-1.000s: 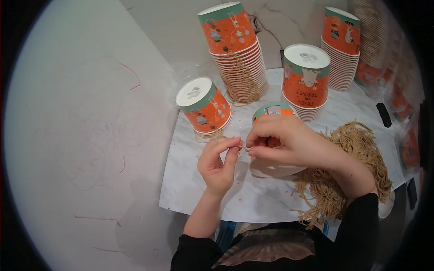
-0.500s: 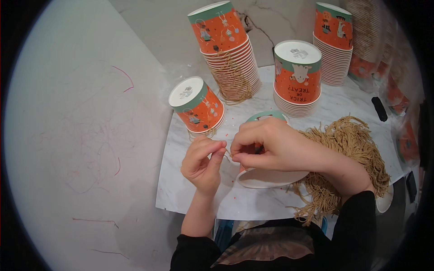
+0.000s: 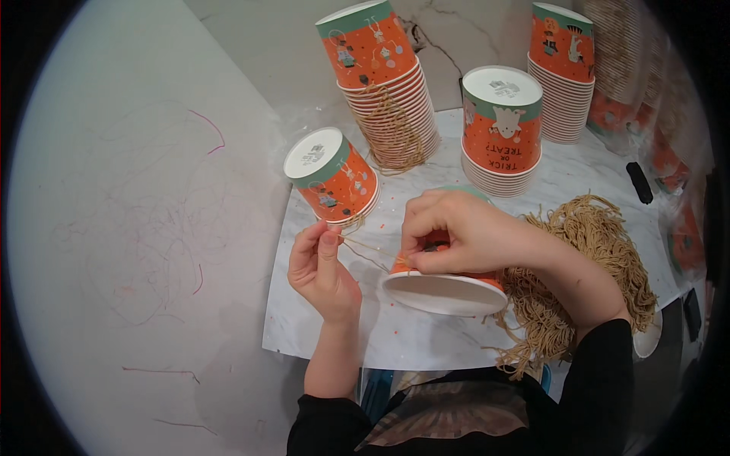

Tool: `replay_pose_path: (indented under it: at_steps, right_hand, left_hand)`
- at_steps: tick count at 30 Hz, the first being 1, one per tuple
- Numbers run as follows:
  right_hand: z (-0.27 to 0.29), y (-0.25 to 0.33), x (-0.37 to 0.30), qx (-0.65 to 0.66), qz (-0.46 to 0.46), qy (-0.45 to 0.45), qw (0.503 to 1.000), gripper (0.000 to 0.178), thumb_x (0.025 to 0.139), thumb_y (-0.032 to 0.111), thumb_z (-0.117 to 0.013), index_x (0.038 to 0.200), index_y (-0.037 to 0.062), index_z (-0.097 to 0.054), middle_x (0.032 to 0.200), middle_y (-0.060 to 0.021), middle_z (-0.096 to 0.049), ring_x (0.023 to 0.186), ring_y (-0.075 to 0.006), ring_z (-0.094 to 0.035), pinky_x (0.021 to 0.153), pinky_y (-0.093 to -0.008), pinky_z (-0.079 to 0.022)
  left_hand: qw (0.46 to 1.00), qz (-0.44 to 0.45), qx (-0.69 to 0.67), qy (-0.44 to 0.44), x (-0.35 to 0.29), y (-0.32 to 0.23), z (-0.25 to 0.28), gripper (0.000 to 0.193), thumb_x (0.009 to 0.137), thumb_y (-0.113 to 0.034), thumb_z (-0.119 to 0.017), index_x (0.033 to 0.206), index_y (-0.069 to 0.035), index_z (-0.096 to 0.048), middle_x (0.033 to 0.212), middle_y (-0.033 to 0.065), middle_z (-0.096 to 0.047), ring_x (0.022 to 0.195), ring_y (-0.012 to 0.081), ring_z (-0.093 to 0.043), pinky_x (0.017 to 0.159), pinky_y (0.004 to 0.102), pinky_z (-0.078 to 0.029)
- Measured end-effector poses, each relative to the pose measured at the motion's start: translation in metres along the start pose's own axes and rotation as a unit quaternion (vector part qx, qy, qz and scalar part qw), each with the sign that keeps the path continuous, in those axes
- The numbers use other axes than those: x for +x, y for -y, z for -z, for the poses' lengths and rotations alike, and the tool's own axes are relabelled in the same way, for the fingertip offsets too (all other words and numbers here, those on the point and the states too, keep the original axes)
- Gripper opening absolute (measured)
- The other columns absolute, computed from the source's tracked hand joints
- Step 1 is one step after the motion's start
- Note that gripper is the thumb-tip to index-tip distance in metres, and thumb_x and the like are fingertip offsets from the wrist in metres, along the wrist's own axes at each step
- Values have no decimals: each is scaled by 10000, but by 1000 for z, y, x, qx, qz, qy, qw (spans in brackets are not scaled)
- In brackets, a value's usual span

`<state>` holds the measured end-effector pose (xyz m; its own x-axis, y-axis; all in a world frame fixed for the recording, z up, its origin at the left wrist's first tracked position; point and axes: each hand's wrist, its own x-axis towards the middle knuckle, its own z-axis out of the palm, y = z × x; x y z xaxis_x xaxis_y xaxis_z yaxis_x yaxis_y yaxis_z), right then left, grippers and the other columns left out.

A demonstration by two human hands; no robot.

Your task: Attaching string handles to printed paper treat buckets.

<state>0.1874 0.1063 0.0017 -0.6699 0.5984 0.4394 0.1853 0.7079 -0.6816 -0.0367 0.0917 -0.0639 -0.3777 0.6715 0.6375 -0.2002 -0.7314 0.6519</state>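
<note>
A tan string (image 3: 371, 247) runs taut from my left hand (image 3: 327, 270) to my right hand (image 3: 456, 232). My left thumb and finger are closed in a pinch on its end. The right fingers pinch the string against the wall of an orange paper cup, just above its white rim (image 3: 445, 296). This cup lies tilted with its mouth toward me, and my right hand hides much of it. Beside my right forearm lies a heap of tan strings (image 3: 601, 251). Left of centre, a short upside-down cup stack (image 3: 334, 178) has tan string at its rims.
A tall cup stack (image 3: 391, 114) with string hanging on it stands at the back. Two more stacks, one nearer (image 3: 502, 137) and one farther (image 3: 561, 76), are to the right. Bagged cups (image 3: 631, 68), a black object (image 3: 639, 182) and a scribbled white surface (image 3: 152, 228) flank the marbled table (image 3: 304, 311).
My left hand has moved left and slightly up, drawing the string out. The right hand has barely moved, while the cup beneath it has shifted a little left and turned.
</note>
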Motion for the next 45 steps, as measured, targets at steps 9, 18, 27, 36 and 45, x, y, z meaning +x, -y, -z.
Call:
replay_pose_path:
  at_steps: [9,18,27,36,45]
  right_hand:
    - [3,-2,1,61,-60,46,995,175,838,190,-737,844,21,-693,808,-88,-646,764,-205,-628,701,-340,-499]
    - [-1,-5,4,176,-172,-32,969,620,1049,520,-473,906,-37,-704,885,-105,-695,816,-183,-634,777,-336,-514]
    - [2,11,4,-20,-158,31,987,500,1036,410,-547,820,-7,-718,846,-138,-653,829,-282,-635,763,-373,-495]
    - [2,11,-2,103,-116,45,987,340,1021,319,-602,1076,12,-740,1141,-113,-668,1030,-209,-637,906,-319,-486]
    - [8,-2,0,221,-29,71,972,316,1048,276,-567,972,-9,-678,929,-56,-644,831,-115,-586,777,-284,-500]
  left_hand:
    - [999,11,-28,24,-3,5,1,218,971,-9,-645,1183,41,-642,1063,100,-698,957,147,-654,873,285,-509]
    - [956,64,-95,271,-10,1,-5,423,944,-230,-692,1237,64,-612,1109,157,-685,1037,243,-631,941,363,-482]
    - [853,-244,181,424,-20,-15,-30,411,670,2,-761,1075,-64,-760,1063,80,-744,905,258,-680,805,369,-518]
    - [882,-195,171,393,-25,-15,-20,398,682,67,-755,1061,-56,-751,1061,96,-728,915,253,-675,802,362,-532]
    - [933,-143,102,315,-28,-11,-21,416,700,71,-829,1084,-34,-711,1029,130,-708,859,210,-683,723,292,-550]
